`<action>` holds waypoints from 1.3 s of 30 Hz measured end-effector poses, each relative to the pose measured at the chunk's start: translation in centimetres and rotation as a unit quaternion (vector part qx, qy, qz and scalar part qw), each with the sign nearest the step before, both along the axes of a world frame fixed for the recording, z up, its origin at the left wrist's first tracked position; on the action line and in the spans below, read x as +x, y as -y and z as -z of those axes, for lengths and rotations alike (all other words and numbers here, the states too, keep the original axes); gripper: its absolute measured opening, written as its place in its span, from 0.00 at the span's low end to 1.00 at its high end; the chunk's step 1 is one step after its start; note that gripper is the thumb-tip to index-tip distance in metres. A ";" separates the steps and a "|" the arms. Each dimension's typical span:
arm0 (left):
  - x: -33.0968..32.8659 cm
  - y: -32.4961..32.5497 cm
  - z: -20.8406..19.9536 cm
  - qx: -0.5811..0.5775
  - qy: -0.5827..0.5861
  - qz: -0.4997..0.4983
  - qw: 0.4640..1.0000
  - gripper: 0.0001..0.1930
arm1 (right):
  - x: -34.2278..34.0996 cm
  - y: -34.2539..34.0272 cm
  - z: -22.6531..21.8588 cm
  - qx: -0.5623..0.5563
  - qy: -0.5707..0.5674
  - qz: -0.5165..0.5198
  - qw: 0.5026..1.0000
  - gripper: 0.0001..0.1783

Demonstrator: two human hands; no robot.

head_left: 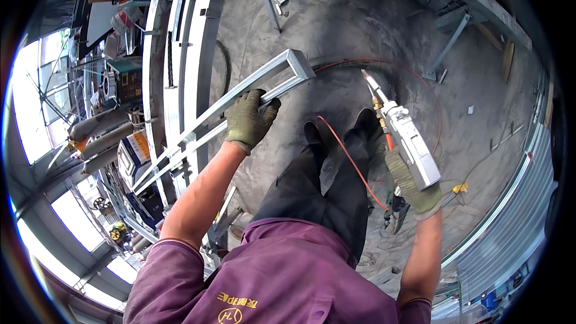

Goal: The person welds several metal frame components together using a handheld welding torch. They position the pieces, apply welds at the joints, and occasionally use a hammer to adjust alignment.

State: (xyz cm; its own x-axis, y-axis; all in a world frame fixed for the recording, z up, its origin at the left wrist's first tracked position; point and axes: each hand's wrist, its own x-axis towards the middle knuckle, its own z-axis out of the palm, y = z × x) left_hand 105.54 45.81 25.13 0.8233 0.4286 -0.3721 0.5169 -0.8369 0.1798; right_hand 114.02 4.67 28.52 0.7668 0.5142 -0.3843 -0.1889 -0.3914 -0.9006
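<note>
A narrow rectangular frame of silvery metal tube (261, 72) slants up from the left, its closed end out over the floor. My left hand (251, 119), in an olive work glove, is closed around the frame's nearer tube, close to that end. On the right, my gloved right hand (414, 186) is wrapped round the rear of a silver-white welding gun (409, 135). The gun's thin nozzle (371, 80) points up and a little left, apart from the frame. A brass fitting sits beside its neck. My right fingers are partly hidden behind the gun's body.
Long metal beams (192, 54) form a bench on the left. A red hose (348, 153) loops over the concrete floor around my shoes (365, 121). Long metal profiles (510, 222) lie at the right, a steel stand (447, 45) at the upper right. Gas cylinders (108, 138) lie far left.
</note>
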 end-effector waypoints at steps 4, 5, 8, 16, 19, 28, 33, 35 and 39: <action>-0.2 -1.0 0.1 -0.014 0.033 0.016 0.999 0.23 | -0.4 -1.8 -0.1 0.006 -0.016 -0.013 1.000 0.13; -0.2 -1.0 0.2 -0.010 0.024 0.007 1.000 0.23 | -0.3 -2.3 -0.2 0.012 -0.046 -0.003 0.999 0.13; -0.7 -0.8 1.2 0.034 0.043 0.021 0.998 0.22 | 0.9 -3.3 0.0 -0.006 0.025 -0.054 0.998 0.13; -1.3 -1.4 0.7 -0.058 0.058 0.012 0.997 0.20 | 3.1 -8.6 -2.8 -0.026 -0.095 0.051 0.994 0.06; -1.3 -2.2 0.1 -0.072 0.051 -0.003 0.996 0.22 | 3.5 -10.1 -3.1 -0.008 -0.074 0.042 0.996 0.05; -2.0 -2.9 0.5 -0.093 -0.010 -0.002 0.996 0.29 | 4.1 -16.7 -3.5 0.053 0.063 -0.085 0.993 0.10; -0.7 -3.0 -0.3 -0.116 -0.006 0.026 0.993 0.29 | 2.7 -19.2 -6.8 0.059 0.088 -0.056 0.993 0.09; -0.2 -3.5 -1.0 -0.148 -0.024 0.034 0.988 0.29 | 2.7 -17.9 -7.1 -0.007 0.050 -0.031 0.998 0.07; -0.1 -4.2 -1.0 -0.208 0.019 0.068 0.976 0.29 | 0.5 -13.9 -6.8 -0.119 0.026 0.098 0.988 0.10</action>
State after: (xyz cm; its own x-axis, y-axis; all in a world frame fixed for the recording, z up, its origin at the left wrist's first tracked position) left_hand 105.41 50.04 26.10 0.8785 0.1325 -0.4590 0.3922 -0.7486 0.5345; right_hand 114.50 18.56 35.35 0.8645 0.2533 -0.4341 -0.2389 -0.5529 -0.7983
